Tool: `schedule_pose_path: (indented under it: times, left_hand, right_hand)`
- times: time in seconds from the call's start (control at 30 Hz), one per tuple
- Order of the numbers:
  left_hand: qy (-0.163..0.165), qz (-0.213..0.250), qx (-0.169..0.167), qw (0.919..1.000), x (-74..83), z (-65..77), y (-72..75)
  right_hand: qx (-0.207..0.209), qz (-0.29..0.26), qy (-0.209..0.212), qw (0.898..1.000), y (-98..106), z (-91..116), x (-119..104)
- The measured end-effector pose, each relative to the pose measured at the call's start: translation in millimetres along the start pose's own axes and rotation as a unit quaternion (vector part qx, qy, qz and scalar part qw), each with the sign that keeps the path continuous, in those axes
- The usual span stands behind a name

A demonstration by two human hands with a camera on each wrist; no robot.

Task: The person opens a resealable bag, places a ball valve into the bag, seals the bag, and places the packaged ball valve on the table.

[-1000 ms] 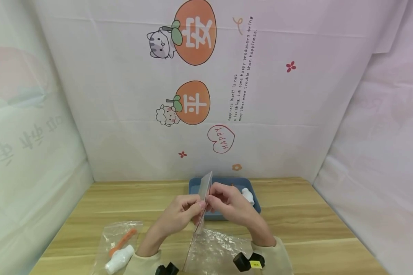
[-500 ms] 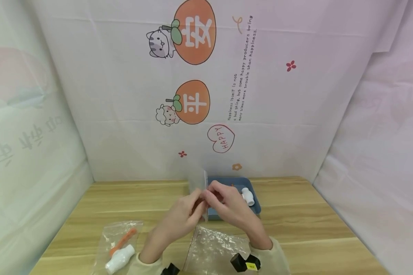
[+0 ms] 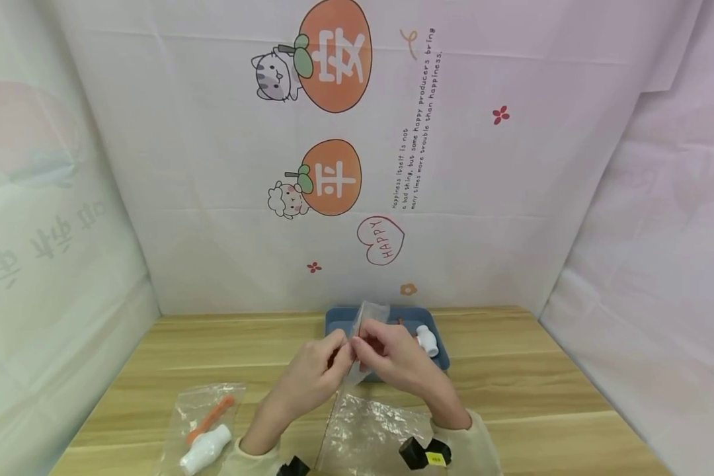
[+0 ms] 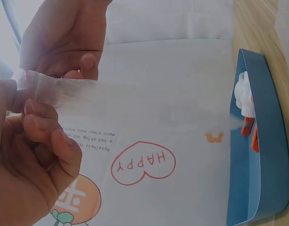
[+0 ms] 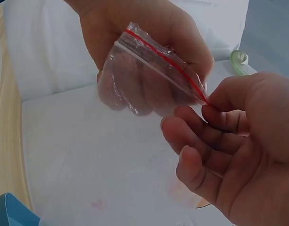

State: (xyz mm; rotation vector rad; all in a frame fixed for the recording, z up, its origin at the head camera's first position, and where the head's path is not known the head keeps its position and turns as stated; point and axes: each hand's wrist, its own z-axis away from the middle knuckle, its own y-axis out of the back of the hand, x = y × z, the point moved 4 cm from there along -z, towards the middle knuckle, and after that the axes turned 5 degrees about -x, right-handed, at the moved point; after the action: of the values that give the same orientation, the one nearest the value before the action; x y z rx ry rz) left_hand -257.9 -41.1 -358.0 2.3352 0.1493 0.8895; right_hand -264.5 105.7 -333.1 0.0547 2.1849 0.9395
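Note:
A small clear zip-lock bag (image 5: 151, 75) with a red strip along its mouth is held up between both hands. My right hand (image 5: 248, 136) pinches one end of that strip in the right wrist view, other fingers loosely curled. Behind the clear film, my left hand (image 5: 149, 28) grips the mouth, its fingers showing through. Seen from the head, left hand (image 3: 315, 370) and right hand (image 3: 395, 357) meet fingertip to fingertip at the bag's edge, over the table. Nothing shows inside the bag.
Behind the hands stands a blue tray (image 3: 335, 317) with a white pipe-like piece (image 3: 426, 340) and orange parts. Flat on the table lies a larger clear bag (image 3: 369, 430). At front left, another bag (image 3: 187, 403) contains a white piece (image 3: 205, 449) and an orange stick (image 3: 211, 418).
The zip-lock bag has swung between the fingers, its top end tipping left and then back to the right. Both hands stay joined at its mouth, their fingertips closer together than a second ago.

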Motion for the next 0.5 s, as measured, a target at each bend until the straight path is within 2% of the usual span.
schedule_pose_path:
  times: [0.1, 0.2, 0.37, 0.5]
  left_hand:
    - [-0.003, -0.031, 0.005, 0.9995, 0.5, 0.3, 0.9]
    - [0.007, -0.066, -0.005, 0.9978, 1.2, 0.5, 0.9]
    - [0.024, -0.144, -0.024, 0.9890, 3.9, 1.4, 0.1]
    - [0.030, -0.178, -0.026, 0.9833, 3.5, 1.6, -1.3]
  right_hand:
    - [-0.009, 0.019, 0.007, 1.000, -0.8, -0.2, -0.7]
    - [-0.016, 0.043, 0.010, 0.999, -1.6, -0.3, -1.0]
    - [-0.035, 0.072, 0.001, 0.997, -4.1, -1.4, 2.3]
    - [-0.046, 0.083, -0.011, 0.995, -6.8, -3.3, 5.0]
